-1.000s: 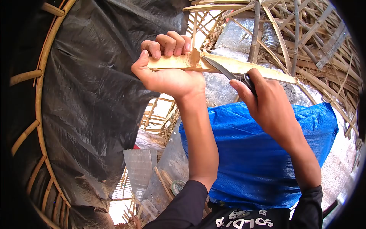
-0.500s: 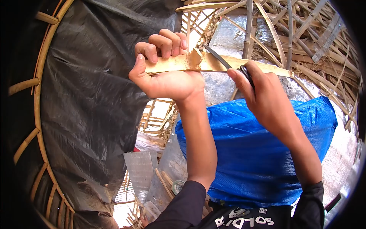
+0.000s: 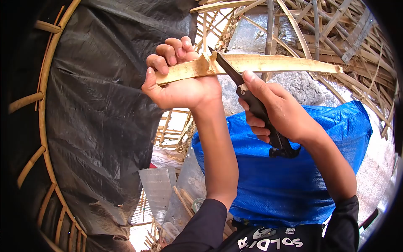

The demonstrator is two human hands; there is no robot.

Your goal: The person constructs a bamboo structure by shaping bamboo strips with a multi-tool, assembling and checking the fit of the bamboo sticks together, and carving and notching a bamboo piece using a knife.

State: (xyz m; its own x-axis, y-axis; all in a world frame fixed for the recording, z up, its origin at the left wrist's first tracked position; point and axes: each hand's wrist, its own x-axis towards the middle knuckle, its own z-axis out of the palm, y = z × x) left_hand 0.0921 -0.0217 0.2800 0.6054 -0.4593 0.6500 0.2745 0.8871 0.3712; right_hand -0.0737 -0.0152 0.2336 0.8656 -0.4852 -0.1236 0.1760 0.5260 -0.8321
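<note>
A pale split bamboo strip (image 3: 273,63) stretches across the upper middle of the view, with a raised, rough node near its left part. My left hand (image 3: 180,80) holds its left end, palm up, the strip lying between the curled fingers and the palm. In my right hand (image 3: 277,105) is a black-handled knife (image 3: 228,69), its handle running down and to the right. The dark blade crosses in front of the strip, its tip just right of the node. The strip's right end is free of both hands.
Blue tarp cloth (image 3: 285,180) covers the lap area. A black plastic sheet (image 3: 100,117) hangs at the left beside a curved bamboo frame (image 3: 42,113). Piled bamboo strips (image 3: 361,54) lie at the upper right. A grey metal sheet (image 3: 158,189) and small sticks are at lower middle.
My right hand has turned and dropped slightly, so the knife stands steeper and its whole handle shows. The blade tip has shifted left toward the node. The strip's right end has risen and moved right.
</note>
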